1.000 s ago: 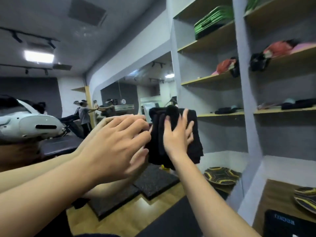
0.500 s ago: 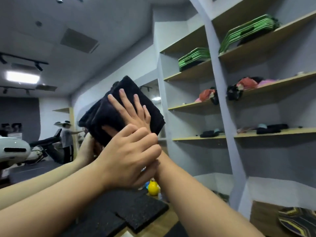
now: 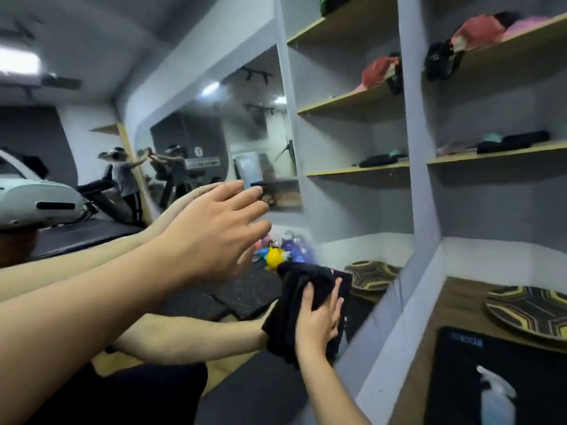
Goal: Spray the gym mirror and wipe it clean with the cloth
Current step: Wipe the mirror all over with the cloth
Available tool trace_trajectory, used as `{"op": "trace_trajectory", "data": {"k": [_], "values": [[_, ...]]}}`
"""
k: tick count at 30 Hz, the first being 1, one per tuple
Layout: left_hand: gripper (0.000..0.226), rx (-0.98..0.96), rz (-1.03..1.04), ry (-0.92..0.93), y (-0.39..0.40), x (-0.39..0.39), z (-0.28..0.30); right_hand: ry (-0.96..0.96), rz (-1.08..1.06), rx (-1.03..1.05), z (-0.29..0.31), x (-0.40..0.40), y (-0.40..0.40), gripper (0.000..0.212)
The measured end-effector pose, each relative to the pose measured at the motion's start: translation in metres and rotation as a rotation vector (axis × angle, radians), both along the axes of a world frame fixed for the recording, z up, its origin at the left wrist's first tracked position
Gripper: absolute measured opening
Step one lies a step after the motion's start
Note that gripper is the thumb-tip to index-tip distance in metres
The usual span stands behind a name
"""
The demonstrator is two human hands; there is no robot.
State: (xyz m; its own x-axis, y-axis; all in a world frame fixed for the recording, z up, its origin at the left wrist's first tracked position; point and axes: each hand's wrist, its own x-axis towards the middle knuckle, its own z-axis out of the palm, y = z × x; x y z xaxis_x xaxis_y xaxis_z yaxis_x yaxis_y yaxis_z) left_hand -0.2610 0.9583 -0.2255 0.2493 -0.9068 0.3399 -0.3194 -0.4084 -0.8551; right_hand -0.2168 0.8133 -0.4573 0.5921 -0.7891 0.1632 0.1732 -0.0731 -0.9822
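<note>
The gym mirror (image 3: 214, 133) covers the wall ahead and to the left. My right hand (image 3: 319, 320) presses a black cloth (image 3: 291, 305) flat against the lower part of the glass, fingers straight over the fabric. Held higher, my left hand (image 3: 214, 231) has its fingers spread and holds nothing, its fingertips close to the mirror. Both arms show reflected in the glass. A clear spray bottle (image 3: 497, 397) lies on a black mat (image 3: 460, 363) at the lower right.
Grey shelving (image 3: 417, 167) with wooden boards stands right of the mirror, holding caps and folded items. Two patterned discs (image 3: 530, 311) lie low down. Coloured weights and a yellow ball (image 3: 273, 256) sit on the floor. Another person (image 3: 122, 179) stands far left by a treadmill.
My right hand has swept the cloth from high on the mirror down to its lower part. My left hand has come off the right one and stays raised.
</note>
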Motion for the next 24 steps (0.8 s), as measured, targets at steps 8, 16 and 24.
{"op": "trace_trajectory", "data": {"k": [8,16,24], "values": [[0.047,-0.009,0.163,-0.097,-0.050,0.027,-0.025,0.214,0.043,0.256,-0.132,-0.017,0.026,0.068],[0.038,-0.045,0.088,-0.134,-0.111,0.058,0.012,0.178,0.038,0.288,-0.083,0.011,-0.012,0.063],[0.034,-0.026,0.043,-0.111,-0.102,0.067,0.002,0.062,0.046,0.150,-0.045,0.026,-0.043,0.052]]}}
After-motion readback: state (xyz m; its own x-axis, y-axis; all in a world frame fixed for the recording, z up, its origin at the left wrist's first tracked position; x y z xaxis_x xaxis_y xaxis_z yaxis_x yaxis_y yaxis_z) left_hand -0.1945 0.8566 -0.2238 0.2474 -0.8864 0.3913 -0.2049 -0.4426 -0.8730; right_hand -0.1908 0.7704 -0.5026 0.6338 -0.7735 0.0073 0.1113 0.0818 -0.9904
